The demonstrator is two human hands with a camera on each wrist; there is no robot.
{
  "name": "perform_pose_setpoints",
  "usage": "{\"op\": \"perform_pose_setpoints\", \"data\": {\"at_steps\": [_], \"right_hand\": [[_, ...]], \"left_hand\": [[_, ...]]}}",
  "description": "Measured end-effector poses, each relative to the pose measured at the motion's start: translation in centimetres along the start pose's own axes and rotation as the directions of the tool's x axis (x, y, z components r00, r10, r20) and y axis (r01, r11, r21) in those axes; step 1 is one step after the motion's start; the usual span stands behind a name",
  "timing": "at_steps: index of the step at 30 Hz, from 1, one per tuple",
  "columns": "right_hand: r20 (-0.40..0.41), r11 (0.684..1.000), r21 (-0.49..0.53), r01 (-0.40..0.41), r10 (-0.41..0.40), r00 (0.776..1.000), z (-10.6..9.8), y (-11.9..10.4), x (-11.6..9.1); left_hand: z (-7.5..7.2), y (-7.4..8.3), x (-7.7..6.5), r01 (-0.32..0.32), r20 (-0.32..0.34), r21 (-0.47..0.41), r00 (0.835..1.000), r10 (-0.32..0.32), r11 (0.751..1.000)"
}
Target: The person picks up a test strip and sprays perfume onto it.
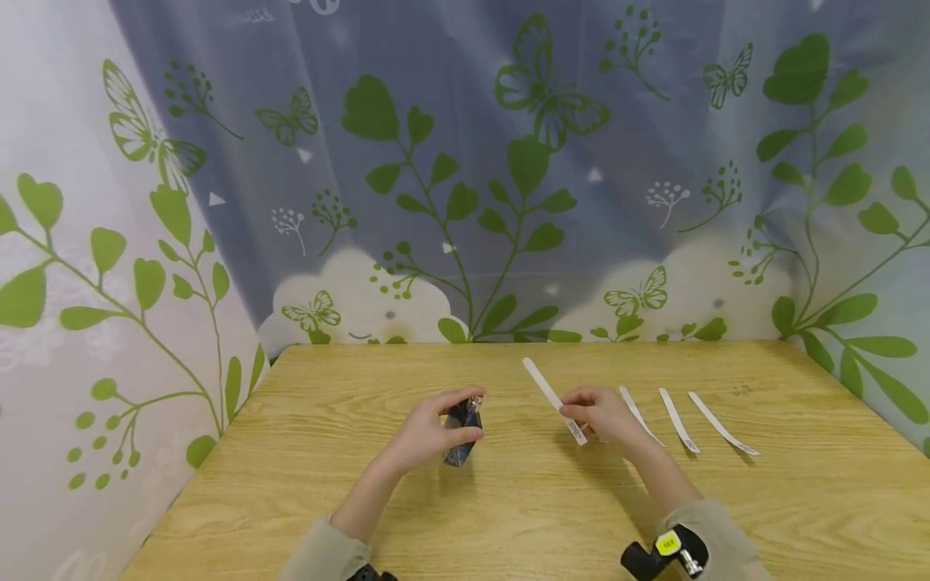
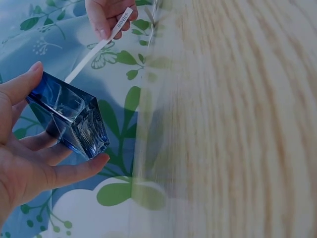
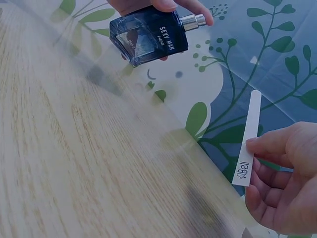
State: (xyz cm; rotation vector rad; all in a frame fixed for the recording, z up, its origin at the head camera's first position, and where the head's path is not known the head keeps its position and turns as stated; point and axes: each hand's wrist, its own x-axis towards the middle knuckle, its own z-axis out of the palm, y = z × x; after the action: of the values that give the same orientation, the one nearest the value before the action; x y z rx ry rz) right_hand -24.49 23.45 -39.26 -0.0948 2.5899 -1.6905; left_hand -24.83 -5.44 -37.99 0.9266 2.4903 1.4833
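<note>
My left hand (image 1: 427,432) grips a dark blue glass perfume bottle (image 2: 69,111) above the table, one finger at its silver spray nozzle (image 3: 193,21). The label on the bottle reads "SEXY MAN PARFUM". My right hand (image 3: 285,173) pinches a white paper scent strip (image 3: 249,134) near its printed end, marked "Bell". The strip's blank end slants up and to the left in the head view, toward the bottle's side, with a gap between them.
To the right of my right hand, three more white strips lie side by side on the wooden table (image 1: 327,492): a near one (image 1: 639,413), a middle one (image 1: 679,421) and a far-right one (image 1: 721,424). A leaf-patterned curtain (image 1: 465,161) hangs behind the table.
</note>
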Motion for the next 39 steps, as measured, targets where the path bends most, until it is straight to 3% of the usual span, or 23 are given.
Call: {"op": "perform_pose_setpoints", "data": {"at_steps": [18, 39], "right_hand": [[0.042, 0.995, -0.083, 0.054, -0.051, 0.998, 0.4, -1.5, -1.5], [0.192, 0.987, -0.075, 0.143, -0.127, 0.973, 1.9, -2.0, -2.6]], "left_hand": [[0.0, 0.7, 0.1, -0.012, 0.006, 0.036, 1.000, 0.011, 0.999], [0.2, 0.6, 0.2, -0.012, -0.074, 0.103, 0.997, 0.019, 0.995]]}}
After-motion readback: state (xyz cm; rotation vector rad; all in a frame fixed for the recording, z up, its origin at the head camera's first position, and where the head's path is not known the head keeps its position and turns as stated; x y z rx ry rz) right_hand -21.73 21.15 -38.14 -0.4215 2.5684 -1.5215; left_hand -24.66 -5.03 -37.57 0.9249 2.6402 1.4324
